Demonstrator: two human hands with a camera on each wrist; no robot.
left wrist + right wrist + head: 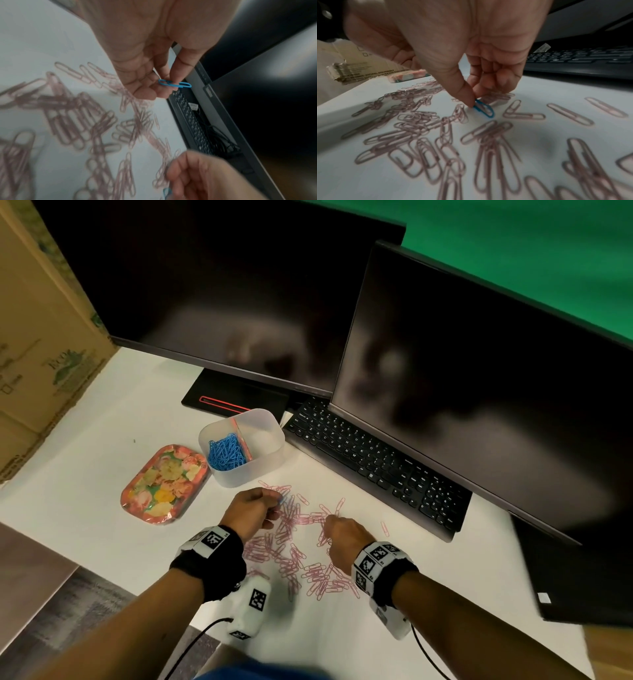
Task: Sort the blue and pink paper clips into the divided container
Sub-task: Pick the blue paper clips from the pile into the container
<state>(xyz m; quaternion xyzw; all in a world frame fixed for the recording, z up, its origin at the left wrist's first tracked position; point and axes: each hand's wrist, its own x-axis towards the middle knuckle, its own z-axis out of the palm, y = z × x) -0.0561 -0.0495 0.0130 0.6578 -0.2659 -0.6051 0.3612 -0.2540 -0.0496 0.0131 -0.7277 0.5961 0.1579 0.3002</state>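
Nearest the lens in the head view, both forearms reach over the white worktop (102, 412) into a loose scatter of pink wire paper clips (291, 546) at lower centre. Going left to right: the left hand (251, 510) hovers at the scatter's upper left edge, its grip narrowed to a thumb-and-finger pinch on a blue wire paper clip (174, 83), which is held off the surface with its long axis running roughly level across the left wrist view. Up and slightly left of that hand in the frame, quite near, stands the translucent white divided plastic container (241, 446), whose left compartment holds a heap of blue clips while the right one looks bare. The right hand (344, 539), lower right and farther from the container, pinches a second blue paper clip (483, 108) with thumb and fingertips; the clip is tilted, one end low at the worktop, its length pointing toward the wrist camera. My judgement: the left hand is nearer, so its clip should travel first, up-left into the left compartment.
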